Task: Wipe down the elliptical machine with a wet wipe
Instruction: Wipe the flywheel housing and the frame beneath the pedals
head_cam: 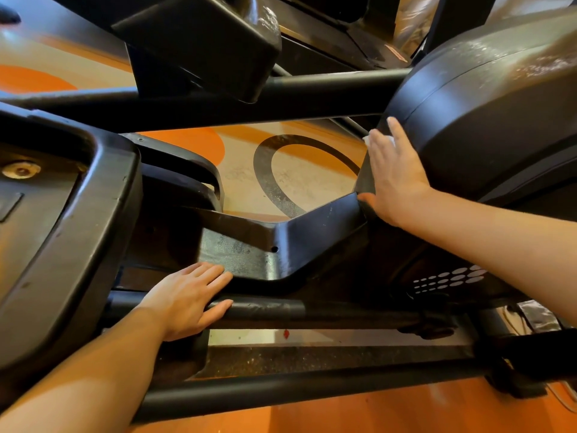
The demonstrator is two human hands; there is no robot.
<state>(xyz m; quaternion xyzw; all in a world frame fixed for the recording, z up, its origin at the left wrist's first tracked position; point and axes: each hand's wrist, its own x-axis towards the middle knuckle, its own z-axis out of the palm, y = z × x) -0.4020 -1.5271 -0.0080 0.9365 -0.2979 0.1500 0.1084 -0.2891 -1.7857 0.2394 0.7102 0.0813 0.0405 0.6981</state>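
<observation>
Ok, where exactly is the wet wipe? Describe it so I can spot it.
Find the big rounded black housing at the right of the elliptical. The right hand presses flat against its left edge. The wet wipe is the small white scrap peeking out beside the fingers, the only white thing on the black shell.

Looks like a gym or fitness room, judging by the big black elliptical machine [487,126] with its foot pedals [59,232] and long rails [312,310], set on an orange and cream floor [299,182] painted with a dark ring pattern, plus a second machine [340,39] behind.
</observation>
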